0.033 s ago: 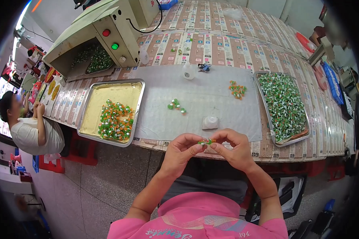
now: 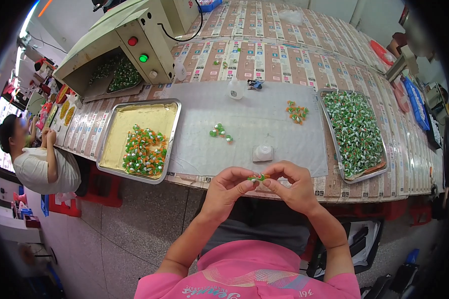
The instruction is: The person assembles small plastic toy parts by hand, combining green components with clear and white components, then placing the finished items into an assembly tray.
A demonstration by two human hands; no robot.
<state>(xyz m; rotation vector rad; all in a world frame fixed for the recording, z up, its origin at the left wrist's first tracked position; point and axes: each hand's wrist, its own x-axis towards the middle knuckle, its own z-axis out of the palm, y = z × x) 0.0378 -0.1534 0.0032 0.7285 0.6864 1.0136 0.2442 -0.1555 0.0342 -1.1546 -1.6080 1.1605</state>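
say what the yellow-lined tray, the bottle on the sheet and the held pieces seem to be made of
Yellow-lined tray: probably metal, shiny, judging by its silvery rim with bright reflections. Bottle: likely plastic, from its cloudy whitish body and narrow top. Held pieces: perhaps plastic, smooth-looking, in bright green and white; too small here to be sure.

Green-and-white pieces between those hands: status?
Left hand, right hand: both pinching green-and-white pieces. Pieces partly hidden. White domed object just beyond, not between.
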